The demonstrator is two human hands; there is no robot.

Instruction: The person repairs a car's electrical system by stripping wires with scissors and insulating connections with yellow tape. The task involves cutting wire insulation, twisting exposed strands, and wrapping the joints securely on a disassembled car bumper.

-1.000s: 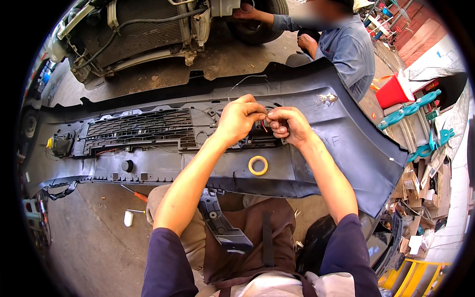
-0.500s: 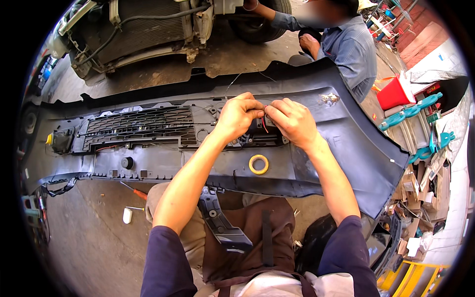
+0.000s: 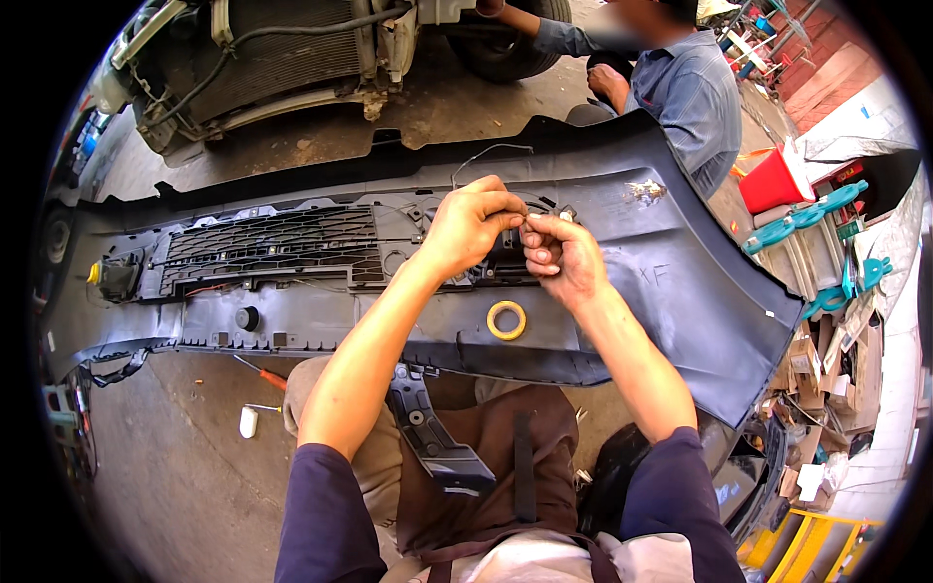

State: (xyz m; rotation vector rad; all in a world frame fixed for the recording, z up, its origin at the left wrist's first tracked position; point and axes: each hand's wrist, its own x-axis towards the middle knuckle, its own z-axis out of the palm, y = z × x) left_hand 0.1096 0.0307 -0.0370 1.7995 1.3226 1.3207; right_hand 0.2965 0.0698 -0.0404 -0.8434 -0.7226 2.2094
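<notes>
My left hand (image 3: 473,228) is closed in a pinch above the dark plastic bumper (image 3: 632,325), which lies with its inner side up across my lap. Fingertip to fingertip with it, my right hand (image 3: 569,255) pinches too, its other fingers curled. Between them is a thin wire, mostly hidden by the fingers. A thin grey wire (image 3: 494,147) arcs up from behind my left hand. A yellow tape roll (image 3: 506,321) lies on the bumper below my hands. The black mesh grille (image 3: 277,243) is left of my left hand.
A co-worker (image 3: 685,97) crouches beyond the bumper, near a car front (image 3: 282,68) with its radiator exposed. A red container (image 3: 775,181) and teal-handled parts stand at right. An orange-handled screwdriver (image 3: 272,377) is on the floor at left; a dark bracket (image 3: 437,432) is by my lap.
My right hand has rolled, so its curled fingers now show. The red wire end that hung between the hands is out of sight. The grey wire's arc has shifted.
</notes>
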